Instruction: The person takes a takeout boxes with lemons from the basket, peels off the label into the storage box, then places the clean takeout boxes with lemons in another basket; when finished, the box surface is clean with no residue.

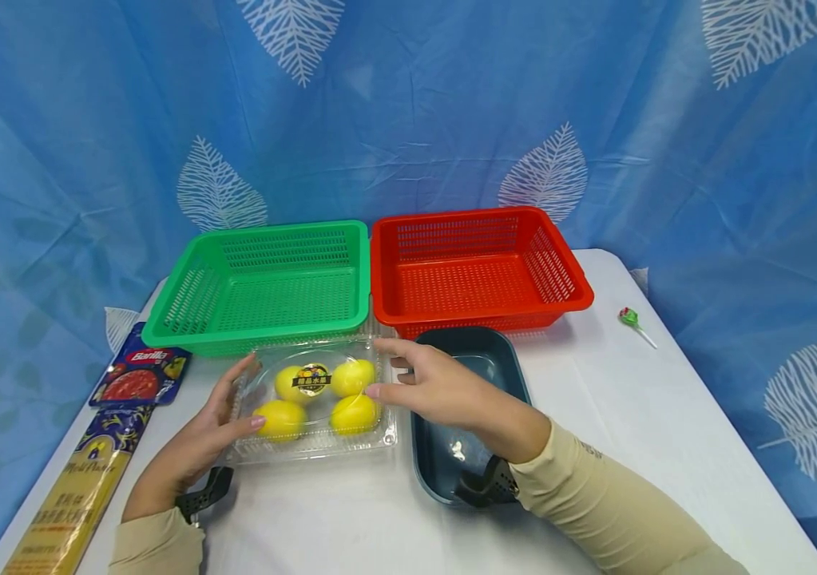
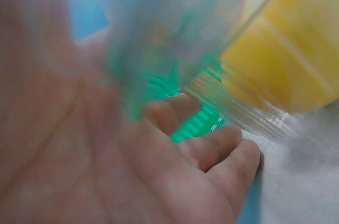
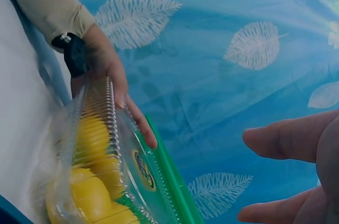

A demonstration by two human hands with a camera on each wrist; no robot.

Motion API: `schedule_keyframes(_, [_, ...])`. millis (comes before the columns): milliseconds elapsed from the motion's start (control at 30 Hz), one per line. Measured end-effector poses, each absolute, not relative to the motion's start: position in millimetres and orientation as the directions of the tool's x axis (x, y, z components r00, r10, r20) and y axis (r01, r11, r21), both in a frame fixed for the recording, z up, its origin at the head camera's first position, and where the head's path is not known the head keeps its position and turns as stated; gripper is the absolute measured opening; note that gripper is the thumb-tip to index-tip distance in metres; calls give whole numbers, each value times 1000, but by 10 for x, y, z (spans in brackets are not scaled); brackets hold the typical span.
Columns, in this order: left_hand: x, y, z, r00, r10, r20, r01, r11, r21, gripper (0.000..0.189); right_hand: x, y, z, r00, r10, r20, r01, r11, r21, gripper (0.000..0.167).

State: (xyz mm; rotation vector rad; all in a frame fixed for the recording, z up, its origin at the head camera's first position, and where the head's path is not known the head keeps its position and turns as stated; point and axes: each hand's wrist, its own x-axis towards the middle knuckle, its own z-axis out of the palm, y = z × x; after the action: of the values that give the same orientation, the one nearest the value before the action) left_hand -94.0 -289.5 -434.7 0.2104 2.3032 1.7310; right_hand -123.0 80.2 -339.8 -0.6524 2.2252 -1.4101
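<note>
Being just in front of the green basket (image 1: 200, 342), the clear box (image 1: 315, 447) with four yellow fruits (image 1: 354, 415) is between the left hand (image 1: 196, 443), its thumb and fingers spread wide at the box's left end, and the right hand (image 1: 444, 389), also wide, holding nothing.

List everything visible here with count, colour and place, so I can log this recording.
Green basket: 1, green, back left
Red basket: 1, red, right of the green one
Tray: 1, dark blue, partly under the right arm
Box: 1, clear, between the hands
Fruits: 4, yellow, inside the box
Label: 1, mostly black, on the lid
Barilla packet: 1, blue and red, left
Long packet: 1, gold and purple, front left
Lollipop: 1, green and pink, far right
Table: 1, white, beneath
Curtain: blue, white leaves, behind
Hands: 2, left and right, beside the box
Sleeves: 2, beige
Wrist straps: 2, black
</note>
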Motion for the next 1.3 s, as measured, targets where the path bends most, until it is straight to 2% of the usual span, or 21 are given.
schedule_keyframes(200, [-933,-2900,-4336,-956,270,-115,-36,279,959,99,-1323,680,-3358,-794,-606,-39,-269,409,-872,69])
schedule_keyframes(500, [-938,-2891,-4321,-956,269,-119,-35,298,954,99,-1494,397,-3358,-780,-625,44,-453,514,-728,52])
schedule_keyframes(667, [-934,-2886,-4314,-957,265,-121,-37,300,953,99,-1608,245,-3391,-758,-652,31,-486,532,-693,46])
schedule_keyframes(967, [-933,-2884,-4322,-955,269,-122,-39,295,955,98,-1741,-31,-3390,-720,-690,-72,-575,651,-497,39])
schedule_keyframes(1300, [-939,-2906,-4327,-950,287,-119,-36,279,960,97,-1802,-213,-3388,-674,-726,-134,-630,660,-409,38])
